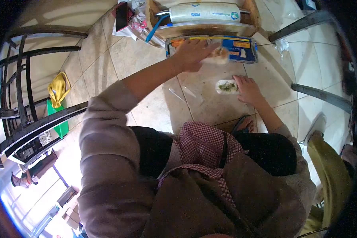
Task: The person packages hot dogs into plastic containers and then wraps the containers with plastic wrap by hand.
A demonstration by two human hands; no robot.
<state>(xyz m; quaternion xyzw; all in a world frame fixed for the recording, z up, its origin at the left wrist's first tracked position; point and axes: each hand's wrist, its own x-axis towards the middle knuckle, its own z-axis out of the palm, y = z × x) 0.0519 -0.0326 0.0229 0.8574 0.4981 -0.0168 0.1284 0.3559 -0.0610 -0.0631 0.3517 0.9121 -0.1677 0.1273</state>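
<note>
Over the front of a blue and orange box (242, 49), my left hand (189, 54) reaches out with its fingers stretched. A blurred whitish-orange item (219, 55) is by its fingertips; whether the hand touches it is unclear. My right hand (246, 89) rests on the tiled floor at the right edge of a small white tray (221, 90) with green bits in it. Its fingers touch the tray's edge. A thin clear and white strip (177, 94) lies on the floor left of the tray.
A wooden holder (206, 31) carries a plastic film roll (204, 14). Beside it are a blue tool (155, 29) and a phone (121, 16). Metal legs (321, 97) stand right, a black rack (23, 79) left, with a yellow bag (58, 89). A person's leg (323, 162) is at right.
</note>
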